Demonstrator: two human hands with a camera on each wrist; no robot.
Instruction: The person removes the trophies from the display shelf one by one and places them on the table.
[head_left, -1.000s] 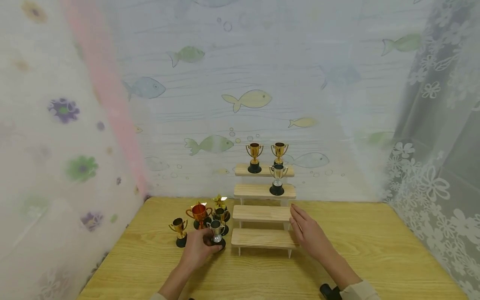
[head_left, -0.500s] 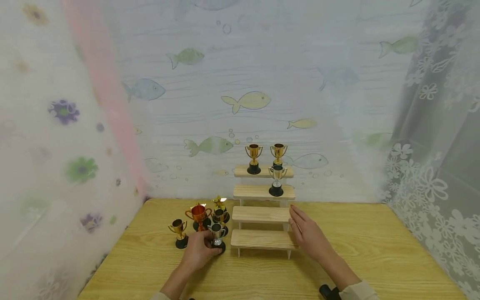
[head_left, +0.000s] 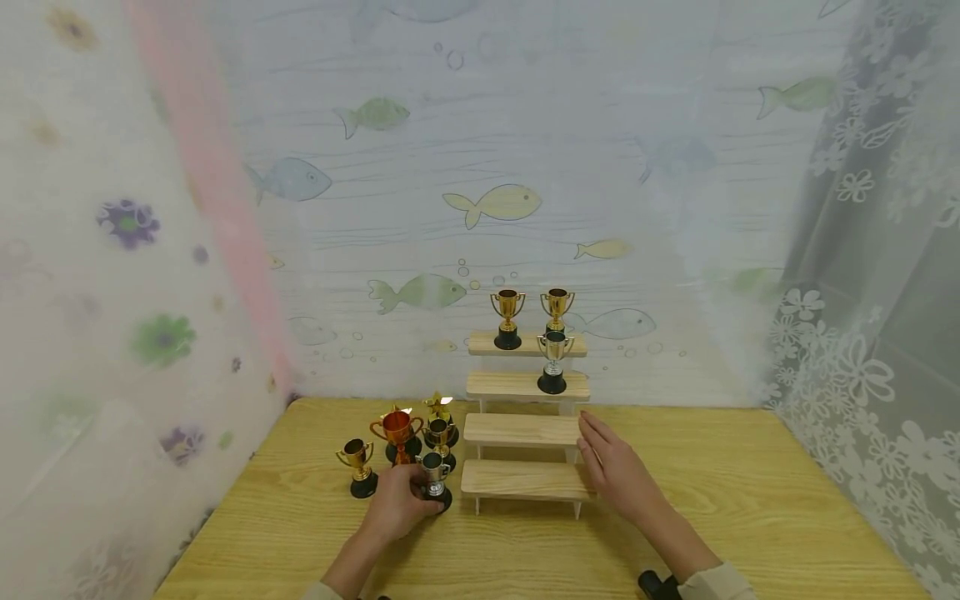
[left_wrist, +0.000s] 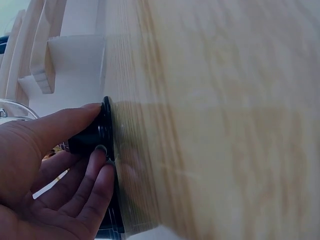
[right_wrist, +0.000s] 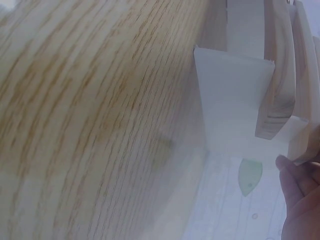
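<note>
My left hand (head_left: 393,504) pinches a small silver trophy cup (head_left: 433,468) low down, at the left front of a stepped wooden stand (head_left: 528,479). In the left wrist view, thumb and fingers lie about its black base (left_wrist: 87,139), which is at the tabletop. My right hand (head_left: 617,473) lies along the stand's right side with fingers extended. The right wrist view has a fingertip touching the end of a wooden step (right_wrist: 303,147). Close behind the held cup stand an orange-red trophy (head_left: 397,427) and a small gold trophy (head_left: 441,433).
Two gold trophies (head_left: 507,307) (head_left: 557,308) stand on the top step, and another silver trophy (head_left: 553,350) on the step below. Left on the wooden table (head_left: 720,500) are a gold cup (head_left: 357,454) and star-topped trophies (head_left: 438,406). A fish-patterned curtain (head_left: 495,125) hangs behind.
The silver trophy and the left hand's fingers have shifted slightly lower in the head view. The right hand stays against the stand.
</note>
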